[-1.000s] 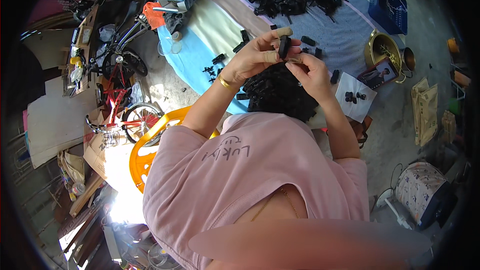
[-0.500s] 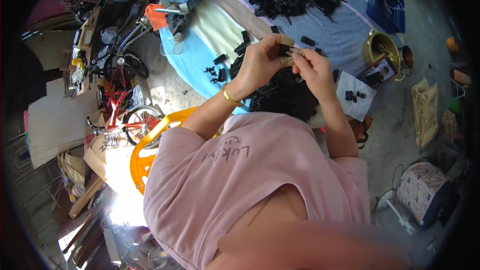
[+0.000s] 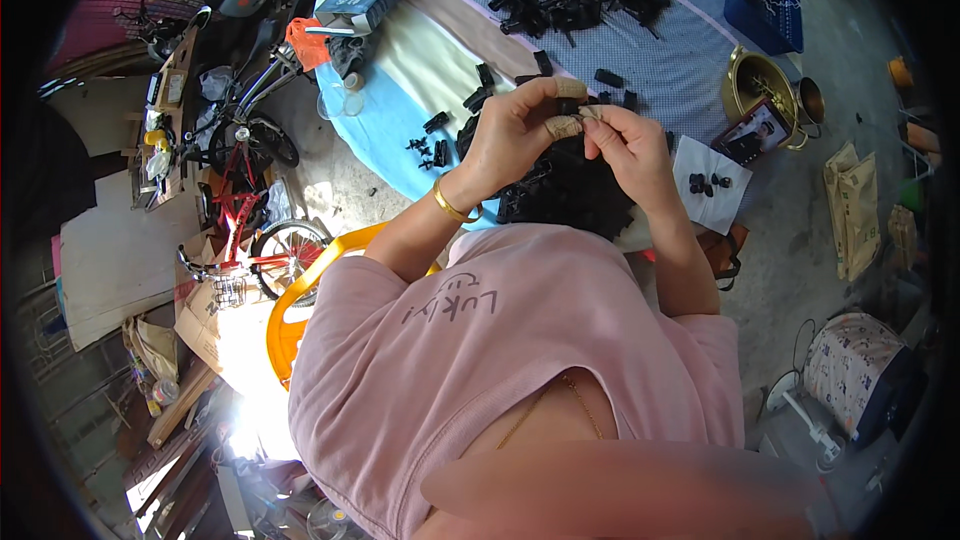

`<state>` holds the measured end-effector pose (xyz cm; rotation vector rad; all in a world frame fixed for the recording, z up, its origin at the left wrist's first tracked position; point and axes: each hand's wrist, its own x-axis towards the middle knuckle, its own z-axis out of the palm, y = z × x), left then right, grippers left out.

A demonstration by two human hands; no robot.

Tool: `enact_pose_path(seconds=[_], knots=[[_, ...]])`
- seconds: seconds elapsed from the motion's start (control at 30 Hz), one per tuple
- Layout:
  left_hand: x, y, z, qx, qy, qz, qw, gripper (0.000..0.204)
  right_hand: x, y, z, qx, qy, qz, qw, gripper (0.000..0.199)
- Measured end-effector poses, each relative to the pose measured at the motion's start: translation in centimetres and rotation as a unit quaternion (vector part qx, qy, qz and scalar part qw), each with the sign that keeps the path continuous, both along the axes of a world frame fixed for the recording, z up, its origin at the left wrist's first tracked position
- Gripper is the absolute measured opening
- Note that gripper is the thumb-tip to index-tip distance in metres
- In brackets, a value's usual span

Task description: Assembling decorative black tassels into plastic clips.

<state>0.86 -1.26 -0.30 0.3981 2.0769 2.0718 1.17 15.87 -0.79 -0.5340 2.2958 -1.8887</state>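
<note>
The left hand [image 3: 505,135] pinches a black plastic piece [image 3: 566,106] above the heap of black parts [image 3: 575,195] by the desk's [image 3: 385,130] near edge, apparently steadying it for the right hand [image 3: 635,148], whose narrow pinch hides any contents.

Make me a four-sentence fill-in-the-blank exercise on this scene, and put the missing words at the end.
1. The left hand and the right hand are close together over a heap of small ____ parts.
2. A gold bangle circles the person's ____ wrist.
3. Several small black pieces lie on a ____ sheet.
4. The bicycle at the left of the view has a ____ frame.

Missing words: black; left; white; red.
</note>
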Motion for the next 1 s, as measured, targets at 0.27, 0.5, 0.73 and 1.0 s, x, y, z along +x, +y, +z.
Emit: enact_pose_path(seconds=[0.27, 0.5, 0.73, 1.0], knots=[[0.6, 1.0, -1.0, -0.072, 0.079, 0.058, 0.993, 0.024, 0.3, -0.7, -2.2, -0.063, -0.071, -0.045, 0.995, 0.014], [0.5, 2.2, -1.7, -0.155, 0.128, 0.094, 0.975, 0.053, -0.5, 1.3, -1.9, -0.013, -0.049, -0.088, 0.995, 0.018], [1.1, 2.5, 0.9, -0.26, 0.338, 0.068, 0.902, 0.06, 0.0, 2.2, -1.0, 0.043, 0.029, -0.117, 0.992, 0.019], [0.1, 0.5, 0.6, 0.196, -0.242, -0.194, 0.93, 0.037, -0.1, 3.7, -0.2, -0.145, -0.024, 0.046, 0.988, 0.015]])
